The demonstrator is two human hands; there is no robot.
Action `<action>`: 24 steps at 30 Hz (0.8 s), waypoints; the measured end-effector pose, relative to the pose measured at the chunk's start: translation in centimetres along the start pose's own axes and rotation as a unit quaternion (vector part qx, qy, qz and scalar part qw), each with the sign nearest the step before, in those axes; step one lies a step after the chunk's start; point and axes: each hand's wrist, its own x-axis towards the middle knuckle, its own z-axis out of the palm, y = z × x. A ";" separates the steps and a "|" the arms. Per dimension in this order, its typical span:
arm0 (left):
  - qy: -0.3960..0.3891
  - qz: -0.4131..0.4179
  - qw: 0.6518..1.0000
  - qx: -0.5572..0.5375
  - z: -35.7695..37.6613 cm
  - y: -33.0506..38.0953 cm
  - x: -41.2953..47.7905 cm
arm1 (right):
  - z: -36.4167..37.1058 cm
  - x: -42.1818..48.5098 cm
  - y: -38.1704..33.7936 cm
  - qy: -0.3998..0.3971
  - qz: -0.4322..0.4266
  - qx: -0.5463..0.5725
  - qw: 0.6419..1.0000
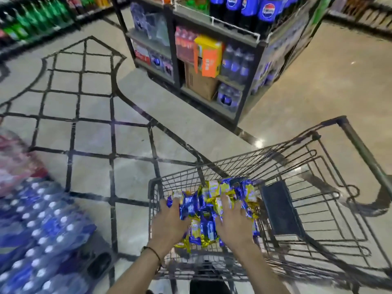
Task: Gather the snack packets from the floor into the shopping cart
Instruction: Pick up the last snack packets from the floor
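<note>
1. The left hand is laid palm down on the left side of a heap of snack packets. Its fingers are spread and fairly straight, and nothing is seen to be gripped.
2. The right hand is laid the same way on the right side of the heap, with its fingers splayed over the yellow and blue wrappers.
3. A thin dark band is worn on the left wrist.
4. The snack packets, blue and gold-yellow, are piled inside the basket of the shopping cart, at its near-left end and against the wire wall.
5. A dark flat panel is seen inside the cart just to the right of the heap. The cart's handle is at the far right.
6. The cart is stood on a pale polished floor marked with a black grid pattern.
7. Shrink-wrapped packs of water bottles are stacked at the lower left, blurred.
8. Beyond the cart a shelf unit is stocked with blue-labelled cola bottles, an orange box and a cardboard carton.
9. Green bottles are lined up on a shelf at the upper left.
</note>
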 end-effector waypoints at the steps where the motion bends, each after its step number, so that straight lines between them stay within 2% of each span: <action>1: 0.002 -0.009 1.000 0.003 0.9 0.3 1.0 | 0.8 1.2 0.5 -0.013 -0.005 0.006 1.000; 6: -0.022 -0.047 0.998 0.021 7.0 2.2 6.0 | 5.2 6.9 2.6 -0.060 -0.005 0.022 0.998; 14: -0.047 -0.070 0.996 0.032 15.6 3.1 14.2 | 12.1 13.2 5.1 -0.082 0.033 0.024 0.996; 21: -0.058 -0.076 0.995 0.034 19.4 3.9 17.2 | 16.0 15.6 5.8 -0.098 0.060 0.016 0.993; 24: -0.062 -0.075 0.995 -0.004 19.7 3.9 17.1 | 16.4 15.7 6.2 -0.108 0.048 0.021 0.993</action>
